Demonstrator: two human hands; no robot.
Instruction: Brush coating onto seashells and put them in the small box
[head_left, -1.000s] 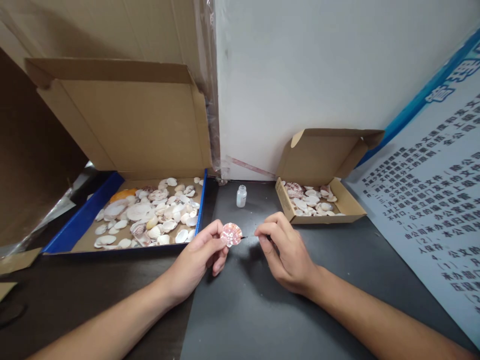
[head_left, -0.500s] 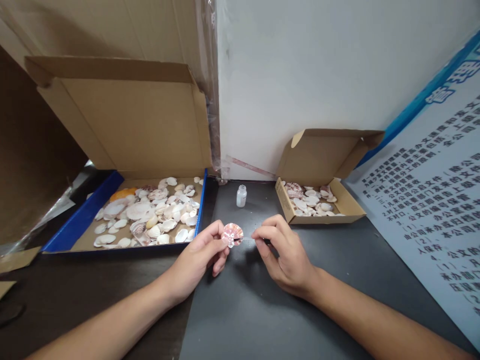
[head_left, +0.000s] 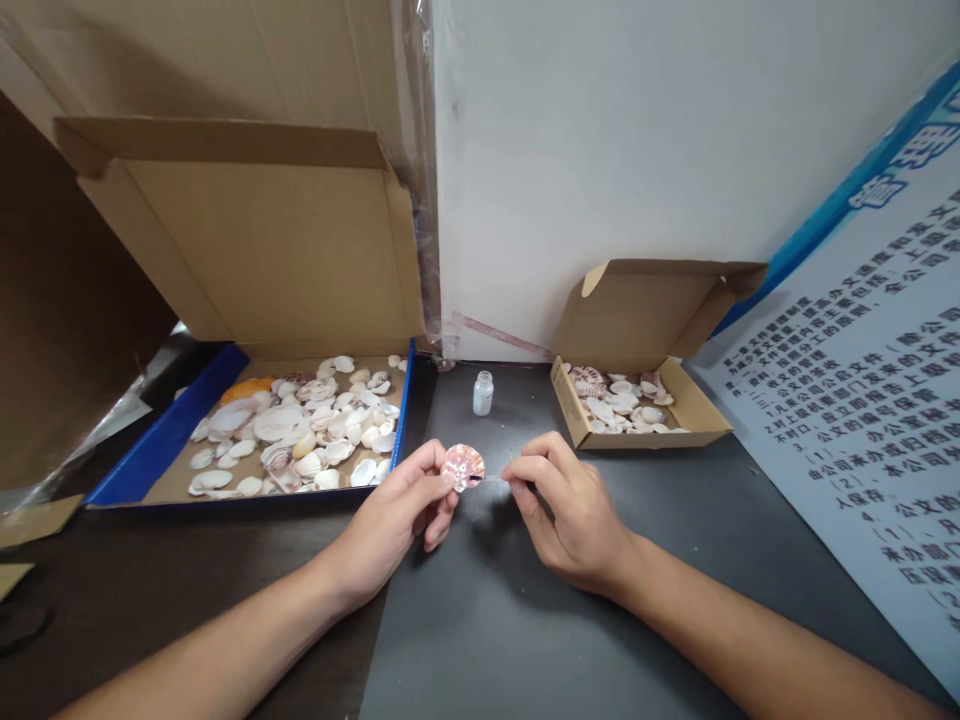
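Observation:
Between the thumb and fingers of my left hand point(head_left: 420, 492) is a pink-and-white scallop shell point(head_left: 463, 464), its ribbed face toward me. My right hand point(head_left: 566, 505) pinches a thin, clear-handled brush point(head_left: 491, 479) whose dark tip lies against the lower right of the shell. Both hands are closed and raised above the dark tabletop. Just beyond them a small glass bottle point(head_left: 483, 396) stands upright, uncapped, with whitish contents.
At left, an open blue-sided cardboard box point(head_left: 169, 440) holds many shells point(head_left: 307, 420). A smaller open cardboard box point(head_left: 637, 440) with shells stands at back right. Beside it lies a printed sheet point(head_left: 847, 400). A white wall point(head_left: 600, 130) rises behind.
The shell and the brush tip have shifted very slightly, with the tip still at the shell. Both hands keep their grips, and the boxes and bottle stay put.

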